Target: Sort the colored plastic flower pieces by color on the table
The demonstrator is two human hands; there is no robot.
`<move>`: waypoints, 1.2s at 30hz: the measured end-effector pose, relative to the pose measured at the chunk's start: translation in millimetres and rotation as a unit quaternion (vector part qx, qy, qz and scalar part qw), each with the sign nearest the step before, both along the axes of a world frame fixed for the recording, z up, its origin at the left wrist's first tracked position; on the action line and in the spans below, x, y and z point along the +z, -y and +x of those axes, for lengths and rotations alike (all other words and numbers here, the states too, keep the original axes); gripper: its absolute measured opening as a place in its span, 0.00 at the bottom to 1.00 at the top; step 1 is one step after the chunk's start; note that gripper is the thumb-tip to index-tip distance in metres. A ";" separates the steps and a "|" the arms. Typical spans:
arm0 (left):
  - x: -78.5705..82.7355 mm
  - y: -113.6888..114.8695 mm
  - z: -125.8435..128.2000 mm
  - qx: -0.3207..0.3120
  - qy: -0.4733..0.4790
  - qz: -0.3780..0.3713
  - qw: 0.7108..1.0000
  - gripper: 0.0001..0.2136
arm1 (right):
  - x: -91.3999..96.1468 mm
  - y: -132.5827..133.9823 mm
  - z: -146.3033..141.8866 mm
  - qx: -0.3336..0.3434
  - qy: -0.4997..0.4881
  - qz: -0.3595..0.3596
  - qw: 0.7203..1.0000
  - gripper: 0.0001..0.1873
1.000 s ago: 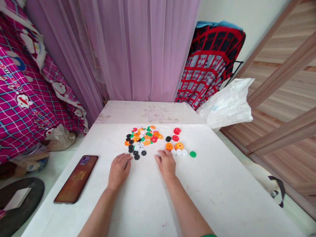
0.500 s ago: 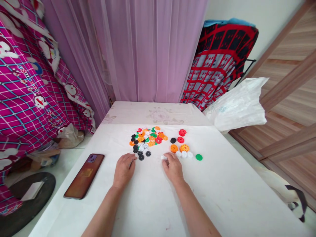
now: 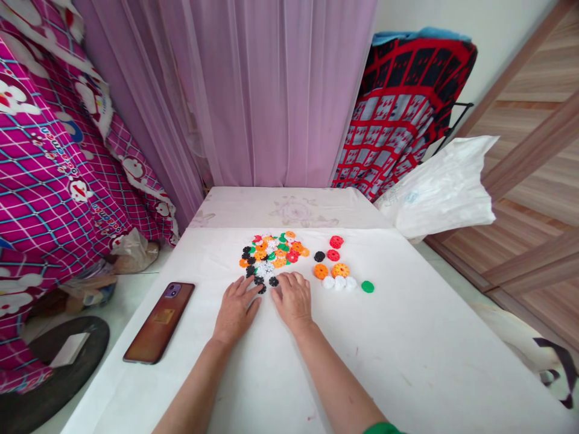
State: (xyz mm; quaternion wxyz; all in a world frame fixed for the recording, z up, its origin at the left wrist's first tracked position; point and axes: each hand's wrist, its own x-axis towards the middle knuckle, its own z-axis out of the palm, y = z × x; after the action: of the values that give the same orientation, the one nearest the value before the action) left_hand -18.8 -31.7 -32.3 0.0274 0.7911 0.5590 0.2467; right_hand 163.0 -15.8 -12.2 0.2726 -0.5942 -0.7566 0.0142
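Note:
Small notched plastic discs lie in a mixed pile [image 3: 275, 250] of orange, white, red, green and black on the white-covered table. At the near side of the pile, my left hand [image 3: 236, 308] is palm down with fingers spread, its fingertips beside black discs [image 3: 259, 280]. My right hand [image 3: 293, 299] rests palm down just right of it, fingers stretched out, its fingertips at a single black disc [image 3: 274, 281]. Neither hand visibly grips anything; what lies under the right palm is hidden.
Sorted discs sit to the right: red [image 3: 336, 242], black [image 3: 319, 256], orange [image 3: 340, 270], white [image 3: 339, 283] and green [image 3: 368, 287]. A phone [image 3: 159, 322] lies at the left. Beyond the table's right edge is a white plastic bag [image 3: 443, 187]; a purple curtain [image 3: 280, 96] hangs behind.
My right hand has moved left to the pile, and the white piece in its fingers no longer shows. My left hand has shifted slightly right and spread its fingers.

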 end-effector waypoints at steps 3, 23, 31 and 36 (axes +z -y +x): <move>-1.1 -1.0 -0.6 0.002 0.003 0.007 1.000 0.15 | 1.1 -8.8 -9.2 -0.018 0.016 -0.034 0.999 0.07; -2.4 -2.7 -0.9 0.005 0.017 0.002 1.000 0.15 | 21.9 -59.6 59.3 -0.083 0.125 -0.039 0.988 0.04; -3.8 -2.4 -2.0 0.005 0.018 0.008 1.000 0.15 | 6.4 -35.4 58.8 -0.069 0.128 -0.007 0.989 0.12; -4.7 -3.0 -3.1 0.002 0.018 0.005 1.000 0.15 | 5.0 -29.6 49.7 -0.052 0.126 -0.015 0.991 0.12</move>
State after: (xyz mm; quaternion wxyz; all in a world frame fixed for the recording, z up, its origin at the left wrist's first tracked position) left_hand -21.9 -28.7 -37.0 0.0325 0.7856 0.5588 0.2637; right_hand 212.7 13.7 -7.2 0.1670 -0.6341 -0.7523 -0.0638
